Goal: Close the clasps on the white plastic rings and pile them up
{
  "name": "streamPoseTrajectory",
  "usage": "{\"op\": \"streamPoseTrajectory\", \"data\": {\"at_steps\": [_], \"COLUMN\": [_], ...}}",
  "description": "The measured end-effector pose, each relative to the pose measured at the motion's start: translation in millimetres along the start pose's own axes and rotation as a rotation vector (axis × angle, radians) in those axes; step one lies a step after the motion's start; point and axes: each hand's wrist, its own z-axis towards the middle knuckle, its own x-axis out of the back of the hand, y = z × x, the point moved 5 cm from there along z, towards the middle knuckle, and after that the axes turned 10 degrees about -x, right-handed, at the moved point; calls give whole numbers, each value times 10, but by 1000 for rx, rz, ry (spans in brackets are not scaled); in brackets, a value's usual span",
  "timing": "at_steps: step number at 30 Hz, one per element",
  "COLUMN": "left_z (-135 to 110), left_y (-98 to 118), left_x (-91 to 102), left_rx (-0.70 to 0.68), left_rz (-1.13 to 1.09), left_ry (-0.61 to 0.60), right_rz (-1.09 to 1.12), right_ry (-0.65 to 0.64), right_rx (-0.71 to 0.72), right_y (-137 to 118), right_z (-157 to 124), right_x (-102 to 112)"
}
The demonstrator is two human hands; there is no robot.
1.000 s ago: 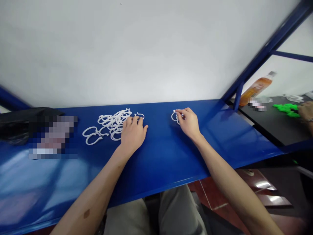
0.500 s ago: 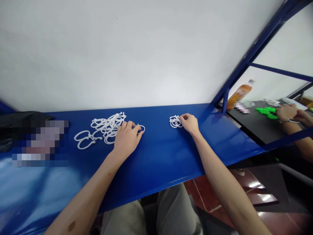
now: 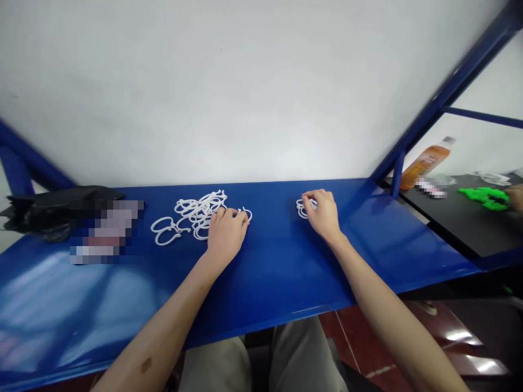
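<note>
Two forearms [image 3: 175, 313] extend forward, palms down | left hand [image 3: 226, 231]: fingers bent at right edge of white ring heap [image 3: 200, 209], grip cannot be determined | right hand [image 3: 322, 212]: fingers curled over small ring cluster [image 3: 301, 209], grip cannot be determined | two outlying rings [image 3: 166, 228]: flat on blue table [image 3: 278, 272], at heap's left, open ends rightward, long axes left-to-right

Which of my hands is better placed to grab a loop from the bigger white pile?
Probably your left hand: it's at the edge of the bigger pile, while your right hand is at the smaller cluster.
</note>
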Motion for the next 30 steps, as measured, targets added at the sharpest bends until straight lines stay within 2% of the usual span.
{"op": "streamPoseTrajectory", "data": {"at_steps": [2, 4, 6, 8, 11, 14, 17, 19, 23, 30], "left_z": [17, 26, 22, 10, -3, -2, 3, -8, -45, -66], "left_y": [41, 115, 198, 258, 225, 149, 121, 118, 164, 204], "left_x": [8, 34, 63, 76, 55, -8, -48, -32, 50, 129], "left_rx": [-43, -113, -181, -207, -76, 82, 154, 177, 97, -53], "left_rz": [-72, -180, -307, -435, -601, -742, -841, -839, -729, -647], "left_ry": [30, 86, 136, 164, 200, 172, 119, 129, 181, 149], "right_rz": [131, 267, 398, 487, 540, 558, 543, 536, 534, 514], "right_ry": [-140, -300, -452, -537, -520, -490, -504, -514, -522, -456], "right_rx": [66, 49, 7, -25, -35, -12, 37, 73, 159, 287], "right_y": [-267, -460, -570, -604, -584, -591, -648, -686, -726, -731], "right_z": [-131, -262, -369, -426, -428, -417, -443, -472, -520, -532], "right_x": [-105, -235, -360, -431, -428, -397, -394, -391, -357, -296]}}
